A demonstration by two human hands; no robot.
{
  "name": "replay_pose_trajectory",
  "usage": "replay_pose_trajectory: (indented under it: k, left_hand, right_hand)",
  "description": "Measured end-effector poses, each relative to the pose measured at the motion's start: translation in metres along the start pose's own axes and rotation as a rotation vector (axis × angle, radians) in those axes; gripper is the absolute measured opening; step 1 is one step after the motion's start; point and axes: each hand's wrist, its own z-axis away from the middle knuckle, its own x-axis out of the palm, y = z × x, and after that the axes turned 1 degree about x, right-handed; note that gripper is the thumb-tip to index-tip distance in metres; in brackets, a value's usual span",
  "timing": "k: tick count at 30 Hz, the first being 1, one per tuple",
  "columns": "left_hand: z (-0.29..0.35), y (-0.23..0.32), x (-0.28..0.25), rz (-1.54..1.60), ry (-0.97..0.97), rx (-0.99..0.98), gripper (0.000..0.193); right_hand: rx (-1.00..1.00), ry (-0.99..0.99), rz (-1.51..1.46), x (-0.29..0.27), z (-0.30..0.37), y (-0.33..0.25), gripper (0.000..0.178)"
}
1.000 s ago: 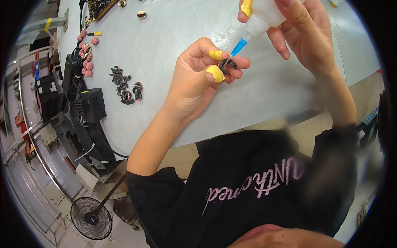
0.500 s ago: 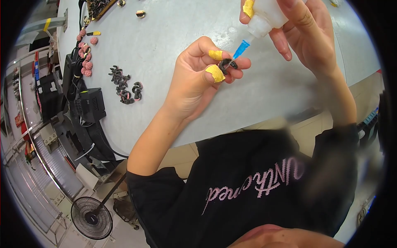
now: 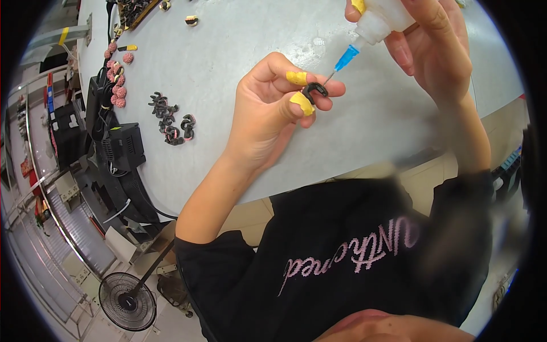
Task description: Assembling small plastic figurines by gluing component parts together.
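Note:
My left hand (image 3: 273, 102) pinches a small black curved piece (image 3: 314, 89) between thumb and fingertips, with yellow tape wrapped on the thumb and a finger. Above it, my right hand (image 3: 436, 48) grips a translucent white squeeze bottle (image 3: 387, 20), tilted neck down to the left. A blue dispensing needle tip (image 3: 346, 58) is fitted on the bottle. Its thin metal needle ends beside the black piece; whether they touch I cannot tell. Further left on the table lies a loose group of similar black curved pieces (image 3: 165, 117), some with pink parts.
The grey table (image 3: 228, 171) holds pink bumpy balls (image 3: 119, 91) along its left edge, near a black box-shaped device (image 3: 124, 145). A filled tray (image 3: 139, 14) sits at the far left, and a small black-and-cream piece (image 3: 191, 21) lies nearby. A fan (image 3: 127, 301) stands at lower left.
My right hand has drawn the bottle and needle slightly right, away from the middle of the black piece. The black piece has turned a little in my left fingertips.

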Motion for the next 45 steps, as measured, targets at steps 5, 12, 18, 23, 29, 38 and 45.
replay_pose_trajectory:
  k: [5, 12, 18, 23, 29, 38, 45]
  left_hand:
    - [0.001, 0.0, 0.005, -0.036, 0.023, 0.025, 0.026]
    - [0.0, 0.001, 0.006, -0.028, 0.036, 0.018, 0.024]
    - [0.001, 0.0, 0.006, -0.021, 0.035, 0.025, 0.023]
    - [0.001, 0.0, 0.005, -0.026, 0.031, 0.022, 0.022]
    - [0.001, -0.001, 0.005, -0.041, 0.042, 0.032, 0.022]
    - [0.001, -0.002, 0.006, -0.056, 0.053, 0.051, 0.024]
    - [0.001, -0.002, 0.003, -0.073, 0.036, 0.058, 0.024]
  right_hand:
    - [-0.108, -0.11, 0.027, -0.009, -0.007, 0.003, 0.034]
    - [-0.148, -0.136, 0.043, -0.011, -0.007, 0.006, 0.034]
    - [-0.142, -0.138, 0.07, -0.009, -0.007, 0.004, 0.034]
    - [-0.14, -0.143, 0.088, -0.01, -0.008, 0.005, 0.034]
    - [-0.165, -0.159, 0.085, -0.014, -0.008, 0.01, 0.035]
    - [-0.203, -0.185, 0.078, -0.015, -0.008, 0.014, 0.035]
    - [-0.125, -0.139, 0.085, -0.008, -0.007, 0.003, 0.035]
